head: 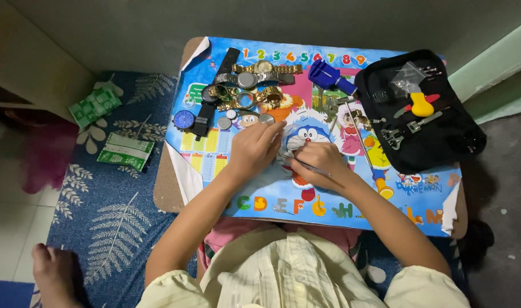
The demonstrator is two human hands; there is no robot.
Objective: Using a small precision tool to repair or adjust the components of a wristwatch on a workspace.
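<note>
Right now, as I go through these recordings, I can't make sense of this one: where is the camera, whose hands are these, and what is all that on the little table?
The camera sits on a person's head and looks straight down. Both bare hands meet over a small table covered with a bright cartoon mat. The left hand steadies something small that the fingers hide. The right hand holds a thin metal tool. Behind them lie several wristwatches, a blue tool and an open black tool case.
</note>
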